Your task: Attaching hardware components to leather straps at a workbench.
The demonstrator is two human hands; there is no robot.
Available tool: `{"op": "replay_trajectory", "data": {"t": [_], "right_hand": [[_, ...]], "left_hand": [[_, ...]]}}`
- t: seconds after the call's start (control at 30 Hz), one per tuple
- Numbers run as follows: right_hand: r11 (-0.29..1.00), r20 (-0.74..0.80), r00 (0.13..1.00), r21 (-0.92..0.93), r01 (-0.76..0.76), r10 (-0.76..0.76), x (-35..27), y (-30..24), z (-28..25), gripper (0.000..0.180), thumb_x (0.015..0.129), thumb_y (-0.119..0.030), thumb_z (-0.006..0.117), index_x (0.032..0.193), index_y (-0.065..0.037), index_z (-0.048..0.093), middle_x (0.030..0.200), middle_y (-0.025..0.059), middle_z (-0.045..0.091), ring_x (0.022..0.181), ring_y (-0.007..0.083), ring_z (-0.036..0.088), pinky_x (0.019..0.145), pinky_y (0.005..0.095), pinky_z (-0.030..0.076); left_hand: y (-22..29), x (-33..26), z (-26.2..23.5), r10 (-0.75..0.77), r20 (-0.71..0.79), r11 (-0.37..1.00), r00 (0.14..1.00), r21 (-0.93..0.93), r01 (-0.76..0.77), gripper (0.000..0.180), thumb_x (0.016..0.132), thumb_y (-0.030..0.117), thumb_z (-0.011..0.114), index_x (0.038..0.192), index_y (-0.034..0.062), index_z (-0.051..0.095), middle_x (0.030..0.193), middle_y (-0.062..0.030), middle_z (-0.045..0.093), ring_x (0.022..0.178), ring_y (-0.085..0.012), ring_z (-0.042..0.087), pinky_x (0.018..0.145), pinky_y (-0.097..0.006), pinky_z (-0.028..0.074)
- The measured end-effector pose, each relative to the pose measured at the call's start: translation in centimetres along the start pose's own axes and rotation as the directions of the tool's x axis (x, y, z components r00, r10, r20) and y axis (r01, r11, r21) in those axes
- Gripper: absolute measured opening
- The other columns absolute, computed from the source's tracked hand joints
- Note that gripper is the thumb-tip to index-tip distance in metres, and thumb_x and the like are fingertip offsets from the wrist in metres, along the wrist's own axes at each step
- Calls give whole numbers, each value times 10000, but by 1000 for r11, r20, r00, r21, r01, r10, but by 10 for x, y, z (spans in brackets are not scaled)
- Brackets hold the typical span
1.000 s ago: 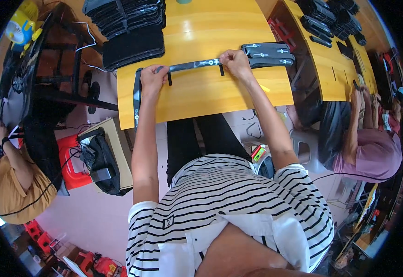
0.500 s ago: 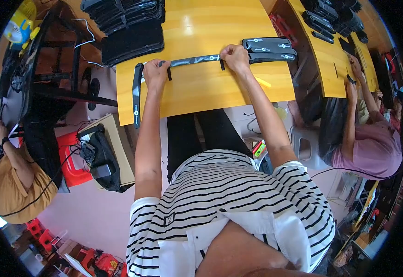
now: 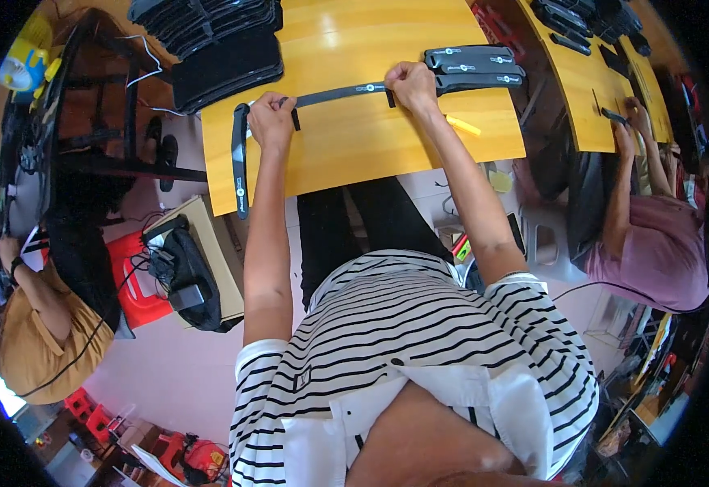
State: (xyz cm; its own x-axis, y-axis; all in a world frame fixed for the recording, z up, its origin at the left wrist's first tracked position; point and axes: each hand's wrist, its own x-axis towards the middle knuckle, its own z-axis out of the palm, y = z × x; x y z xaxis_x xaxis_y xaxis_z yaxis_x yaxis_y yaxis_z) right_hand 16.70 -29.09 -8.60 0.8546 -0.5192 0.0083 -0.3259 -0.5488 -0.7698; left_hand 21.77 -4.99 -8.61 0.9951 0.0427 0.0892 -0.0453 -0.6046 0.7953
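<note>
A long, narrow black strap (image 3: 330,94) with pale print lies stretched across the yellow table (image 3: 330,154). My left hand (image 3: 271,119) pinches its left end, fingers closed. At the other end, my right hand (image 3: 412,86) has its fingers closed on the strap. Short black strips (image 3: 296,119) show on the tabletop beside each hand; whether they are marks or tape I cannot tell. Left of my left hand, another black strap (image 3: 241,166) runs down along the table's left edge. Several printed black straps (image 3: 474,68) are laid in a group just beyond my right hand.
Tall stacks of black flat pieces (image 3: 228,69) stand at the table's far left. A small yellow object (image 3: 463,125) lies right of my right forearm. Co-workers sit on both sides, one in a pink top (image 3: 650,252). An open cardboard box (image 3: 223,268) is on the floor at left.
The strap between my hands looks flatter and more evenly dark. My hands keep nearly the same places at its ends. The whole view has shifted slightly.
</note>
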Motion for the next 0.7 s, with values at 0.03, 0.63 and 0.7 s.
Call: {"op": "replay_trajectory", "data": {"t": [0.03,0.63,0.7], "right_hand": [[1000,-11,1000,-5,12,-12,0,0,1,42,648,-111,657,662,-73,669,654,104,644,655,241,634,666,335,495],[993,-123,986,-24,111,-114,-12,-6,4,83,682,-42,556,658,-59,633,659,183,604,714,348,604,644,418,478],[992,-89,989,-55,110,-115,-17,-8,-5,80,693,-43,551,702,-41,631,704,198,605,756,351,601,665,414,474]], "left_hand": [[1,0,0,1,4,1000,1000,4,-1,206,669,156,715,710,-20,616,599,-100,567,555,-223,540,557,-335,422],[-10,-6,8,264,-130,959,956,-68,-274,157,658,-17,666,759,0,547,677,-115,494,649,-251,497,612,-349,407],[-7,-9,7,300,-136,953,944,-2,-303,142,666,-31,639,757,-6,534,693,-131,501,654,-269,502,620,-356,405]]}}
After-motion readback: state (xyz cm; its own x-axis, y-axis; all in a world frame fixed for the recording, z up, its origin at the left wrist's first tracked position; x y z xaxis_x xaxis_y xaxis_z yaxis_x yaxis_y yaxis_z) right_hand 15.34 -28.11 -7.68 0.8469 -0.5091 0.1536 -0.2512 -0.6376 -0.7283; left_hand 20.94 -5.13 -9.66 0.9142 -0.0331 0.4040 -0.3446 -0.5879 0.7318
